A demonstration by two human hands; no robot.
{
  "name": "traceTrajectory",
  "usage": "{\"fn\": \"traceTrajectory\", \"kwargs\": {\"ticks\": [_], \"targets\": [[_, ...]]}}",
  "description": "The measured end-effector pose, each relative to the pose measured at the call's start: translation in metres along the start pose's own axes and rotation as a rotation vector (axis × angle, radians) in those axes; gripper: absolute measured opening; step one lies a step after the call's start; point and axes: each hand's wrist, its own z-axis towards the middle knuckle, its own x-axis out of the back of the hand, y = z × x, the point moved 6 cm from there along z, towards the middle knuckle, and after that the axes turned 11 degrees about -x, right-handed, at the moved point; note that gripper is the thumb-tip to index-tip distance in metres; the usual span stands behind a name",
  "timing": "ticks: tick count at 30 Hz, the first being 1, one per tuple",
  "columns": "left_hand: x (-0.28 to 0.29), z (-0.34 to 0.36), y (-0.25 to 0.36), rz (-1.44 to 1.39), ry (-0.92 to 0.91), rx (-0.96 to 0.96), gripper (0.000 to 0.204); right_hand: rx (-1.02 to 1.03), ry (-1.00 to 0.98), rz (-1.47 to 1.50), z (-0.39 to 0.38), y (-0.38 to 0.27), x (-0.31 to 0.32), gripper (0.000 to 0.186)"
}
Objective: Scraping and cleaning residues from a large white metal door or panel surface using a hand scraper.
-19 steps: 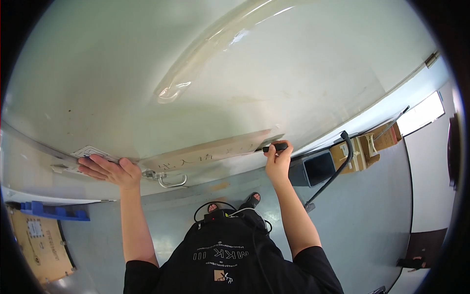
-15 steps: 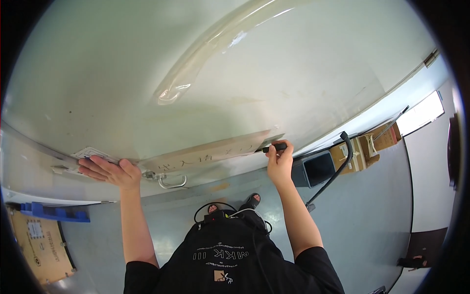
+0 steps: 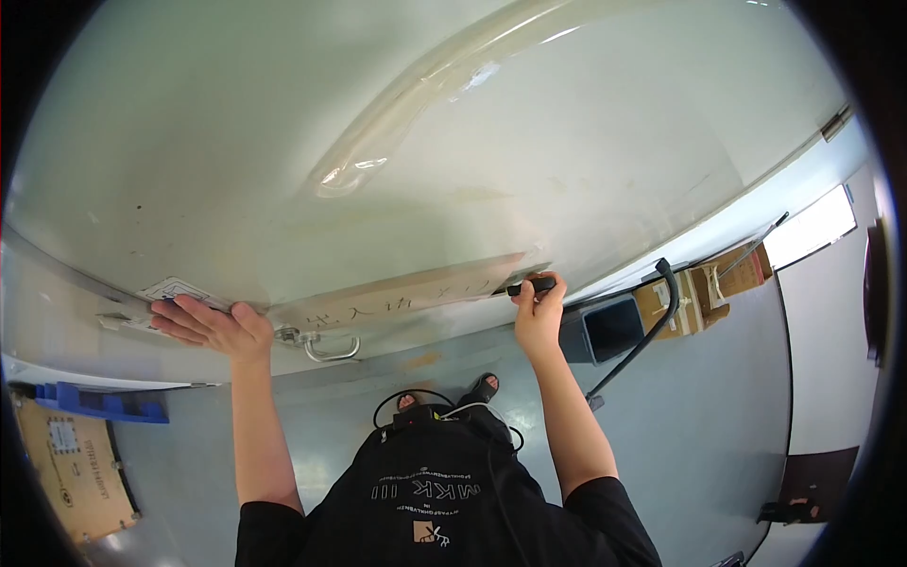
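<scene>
In the head view, my right hand [image 3: 539, 309] grips a short black marker [image 3: 531, 285], its thin end pointing left. That end rests at the right end of a long pale paper strip [image 3: 397, 292], which lies along a large pale door [image 3: 236, 142] and bears dark handwriting. My left hand [image 3: 215, 331] has its fingers stretched out against the door, left of the strip. It partly covers a white label [image 3: 179, 288]. A metal door handle [image 3: 333, 352] sits just below the strip, between my hands.
A clear plastic strip [image 3: 378, 132] curves across the door above. On the right stand a dark bin [image 3: 612, 331], a black bent pole [image 3: 673, 298] and cardboard boxes [image 3: 671, 307]. A blue plastic piece [image 3: 99, 403] and a wooden crate [image 3: 76, 477] lie at lower left.
The view has shifted very slightly. Both hands keep nearly the same places, with the marker still at the strip's right end. The writing shows no clear difference.
</scene>
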Motion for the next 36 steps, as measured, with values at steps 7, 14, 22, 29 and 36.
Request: {"fn": "traceTrajectory", "kwargs": {"ticks": [7, 14, 22, 29, 36], "targets": [[-0.001, 0.002, 0.003, -0.007, -0.007, 0.001, 0.075, 0.086, 0.042, 0.003, -0.003, -0.001, -0.005, 0.033], [0.0, 0.001, 0.002, -0.003, -0.014, -0.014, 0.075, 0.089, 0.027, -0.096, -0.004, -0.009, -0.001, 0.034], [0.002, 0.001, 0.0, 0.016, -0.001, -0.014, 0.075, 0.049, 0.005, -0.088, -0.006, -0.018, 0.0, 0.041], [0.001, 0.001, 0.0, 0.016, 0.004, -0.006, 0.074, 0.035, -0.037, -0.09, 0.0, -0.003, -0.003, 0.036], [0.0, 0.003, 0.003, 0.007, 0.012, -0.011, 0.074, 0.117, 0.042, -0.028, -0.002, 0.008, -0.005, 0.035]]}}
